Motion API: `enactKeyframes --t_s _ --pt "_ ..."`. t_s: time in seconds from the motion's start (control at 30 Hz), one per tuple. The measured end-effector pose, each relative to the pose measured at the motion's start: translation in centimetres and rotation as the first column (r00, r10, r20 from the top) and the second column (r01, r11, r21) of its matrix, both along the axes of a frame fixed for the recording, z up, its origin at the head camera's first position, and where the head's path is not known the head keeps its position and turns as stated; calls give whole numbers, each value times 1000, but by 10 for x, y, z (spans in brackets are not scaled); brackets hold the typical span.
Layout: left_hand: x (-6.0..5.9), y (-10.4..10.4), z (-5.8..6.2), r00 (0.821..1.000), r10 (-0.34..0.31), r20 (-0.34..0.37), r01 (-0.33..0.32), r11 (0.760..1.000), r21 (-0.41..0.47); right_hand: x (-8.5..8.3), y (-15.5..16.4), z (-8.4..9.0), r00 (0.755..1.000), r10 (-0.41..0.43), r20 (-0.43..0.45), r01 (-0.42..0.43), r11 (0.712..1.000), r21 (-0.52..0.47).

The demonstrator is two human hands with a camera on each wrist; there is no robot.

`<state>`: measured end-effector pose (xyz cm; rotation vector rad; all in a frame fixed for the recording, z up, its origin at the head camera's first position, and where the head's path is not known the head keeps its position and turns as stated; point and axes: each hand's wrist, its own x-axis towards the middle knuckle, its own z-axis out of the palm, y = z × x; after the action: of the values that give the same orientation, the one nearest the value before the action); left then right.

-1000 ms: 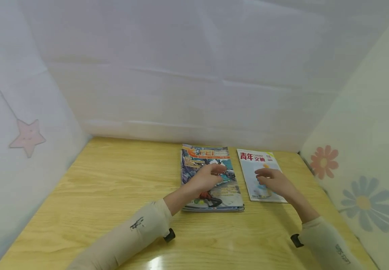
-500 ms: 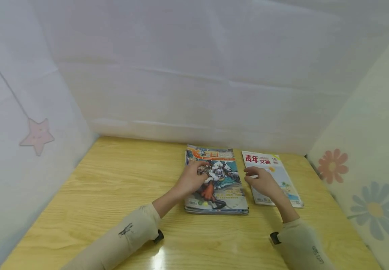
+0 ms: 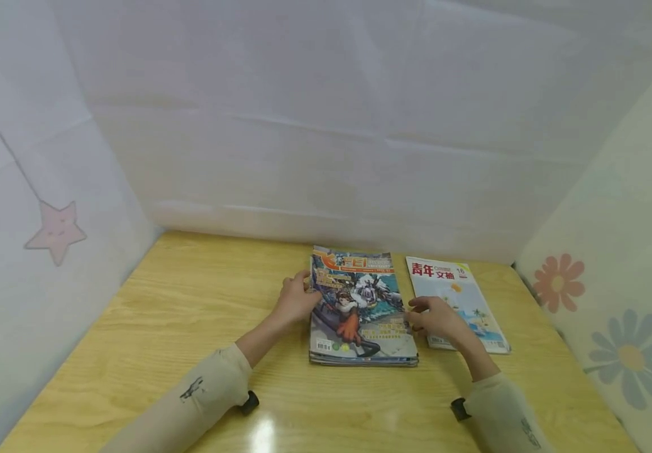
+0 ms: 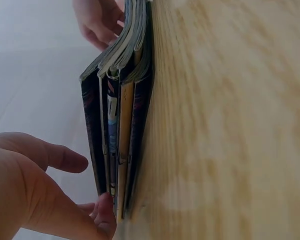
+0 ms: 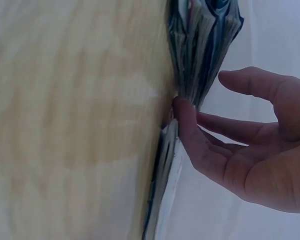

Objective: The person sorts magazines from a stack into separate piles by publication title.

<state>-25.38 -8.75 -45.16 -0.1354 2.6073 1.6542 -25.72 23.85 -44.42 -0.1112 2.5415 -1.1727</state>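
Your left hand (image 3: pixel 294 301) sits at the left edge of the magazine stack (image 3: pixel 359 311) in the lower middle of the head view, thumb against the spines and fingers loosely apart, which squares that side. Your right hand (image 3: pixel 433 318) brackets the right edge, thumb on the page edges, fingers spread, probably not gripping, though the wrist view is blurred. The white magazine (image 3: pixel 461 302) lies flat just right of it.
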Motion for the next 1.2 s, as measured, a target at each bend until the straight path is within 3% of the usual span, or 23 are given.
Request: enactKeyframes --t_s 0.17,0.37,0.5,0.77,1.03,1.2 --pt "-2 -4 -2 998 -31 62 23 992 126 1 1 -1 1000 11 11 -11 1000 -14" --pt "-6 -3 4 1000 -1 31 -3 989 149 -3 -3 7 998 68 2 -68 996 -59" --pt "-7 -4 4 999 -33 25 27 979 200 -4 -2 8 998 55 29 -51 993 -107" --pt "-10 -17 11 986 -160 39 132 910 392 -6 0 9 997 18 75 2 964 -266" --pt "-20 -31 22 970 -243 19 213 882 420 -9 -2 21 998 19 53 0 942 -335" --pt "-24 -45 20 963 -267 35 216 844 492 -6 -4 24 1000 19 4 -17 933 -359"
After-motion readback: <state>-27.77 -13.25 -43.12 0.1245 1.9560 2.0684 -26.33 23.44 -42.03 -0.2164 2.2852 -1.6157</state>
